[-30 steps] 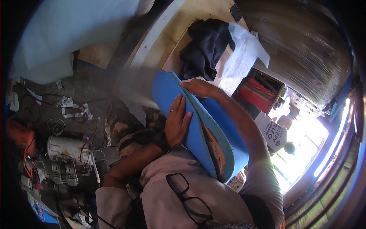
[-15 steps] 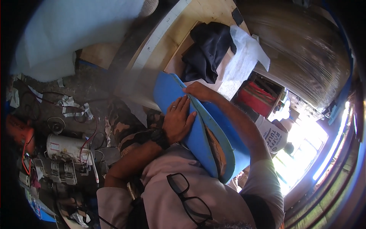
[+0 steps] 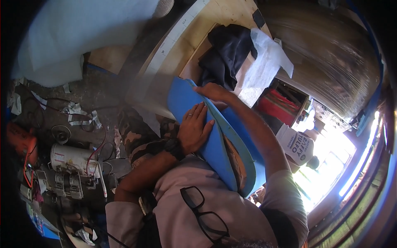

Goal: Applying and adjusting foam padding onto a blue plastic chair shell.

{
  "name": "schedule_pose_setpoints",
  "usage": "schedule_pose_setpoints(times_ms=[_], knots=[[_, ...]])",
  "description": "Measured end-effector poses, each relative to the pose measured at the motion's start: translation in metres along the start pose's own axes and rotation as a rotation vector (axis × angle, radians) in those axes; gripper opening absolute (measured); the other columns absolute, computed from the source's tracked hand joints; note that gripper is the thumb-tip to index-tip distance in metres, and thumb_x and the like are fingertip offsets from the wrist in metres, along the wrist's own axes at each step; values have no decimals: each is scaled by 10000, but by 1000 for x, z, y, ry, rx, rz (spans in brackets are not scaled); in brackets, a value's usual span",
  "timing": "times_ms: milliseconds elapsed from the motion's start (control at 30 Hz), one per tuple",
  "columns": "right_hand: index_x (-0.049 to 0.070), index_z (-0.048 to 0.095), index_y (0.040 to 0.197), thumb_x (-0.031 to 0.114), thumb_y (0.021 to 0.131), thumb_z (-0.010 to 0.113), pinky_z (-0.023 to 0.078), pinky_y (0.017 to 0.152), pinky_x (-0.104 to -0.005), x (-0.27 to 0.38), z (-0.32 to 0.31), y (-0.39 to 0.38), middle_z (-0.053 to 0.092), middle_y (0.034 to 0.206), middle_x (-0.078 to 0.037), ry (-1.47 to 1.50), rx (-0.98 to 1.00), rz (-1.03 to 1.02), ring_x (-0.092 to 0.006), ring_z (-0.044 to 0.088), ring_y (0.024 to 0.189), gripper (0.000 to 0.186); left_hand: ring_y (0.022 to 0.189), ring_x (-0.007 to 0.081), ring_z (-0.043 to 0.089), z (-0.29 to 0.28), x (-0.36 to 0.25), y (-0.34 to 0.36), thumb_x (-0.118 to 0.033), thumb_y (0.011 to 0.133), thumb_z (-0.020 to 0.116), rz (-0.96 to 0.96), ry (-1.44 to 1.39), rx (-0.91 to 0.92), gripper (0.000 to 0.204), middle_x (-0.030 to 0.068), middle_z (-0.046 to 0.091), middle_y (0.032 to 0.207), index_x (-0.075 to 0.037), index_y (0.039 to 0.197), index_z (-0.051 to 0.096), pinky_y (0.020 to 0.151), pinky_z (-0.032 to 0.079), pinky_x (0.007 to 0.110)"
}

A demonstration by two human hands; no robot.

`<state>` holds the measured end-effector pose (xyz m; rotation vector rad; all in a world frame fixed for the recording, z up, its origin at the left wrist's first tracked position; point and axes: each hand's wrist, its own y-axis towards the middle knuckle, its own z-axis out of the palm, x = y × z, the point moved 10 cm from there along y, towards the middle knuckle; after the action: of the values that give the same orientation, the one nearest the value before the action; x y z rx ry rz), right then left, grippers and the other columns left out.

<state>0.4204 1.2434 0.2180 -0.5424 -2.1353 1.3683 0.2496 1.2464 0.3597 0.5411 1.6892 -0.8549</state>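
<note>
A padded piece of blue foam (image 3: 213, 138) lies across my lap, its two layers parting along a seam. In the gap toward my body a brown, board-like edge (image 3: 235, 163) shows. My left hand (image 3: 193, 128), with a ring and a dark wristwatch, presses flat on the near foam layer with its fingers stretched out. At the far end of the seam my right hand (image 3: 211, 91) grips the foam's edge between thumb and curled fingers. Just beyond the foam lie a crumpled black cloth (image 3: 227, 53) and a sheet of white batting (image 3: 264, 53).
Pale wooden panels (image 3: 184, 45) stand ahead. On the floor at left are a metal tank (image 3: 68, 159), an orange tool (image 3: 20, 142), hoses and paper scraps (image 3: 76, 111). A red-and-dark crate (image 3: 279, 103) and a white printed item (image 3: 295, 144) are at right. Eyeglasses (image 3: 204, 215) hang on my shirt.
My right hand has shifted slightly farther along the seam toward the foam's far end, its arm moving left with it. The left hand stays flat in nearly the same place.
</note>
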Motion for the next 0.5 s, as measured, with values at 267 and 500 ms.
schedule_pose_setpoints(times_ms=[267,500], knots=[[-12,734,925,388,997,572,511,661,-417,23,6,15,664,726,-150,-28,117,-255,-259,676,703,438,1429,445,424,0,-1,2,-354,1055,514,2,-18,-13,600,304,450,1529,98,1447,467,1212,296,515],[24,694,999,428,1010,583,552,849,-497,34,-21,16,735,944,-232,-307,-333,-134,-401,720,927,420,1432,444,421,0,-2,-1,-332,1058,517,25,-4,-10,582,293,447,1535,88,1456,463,1210,304,511]])
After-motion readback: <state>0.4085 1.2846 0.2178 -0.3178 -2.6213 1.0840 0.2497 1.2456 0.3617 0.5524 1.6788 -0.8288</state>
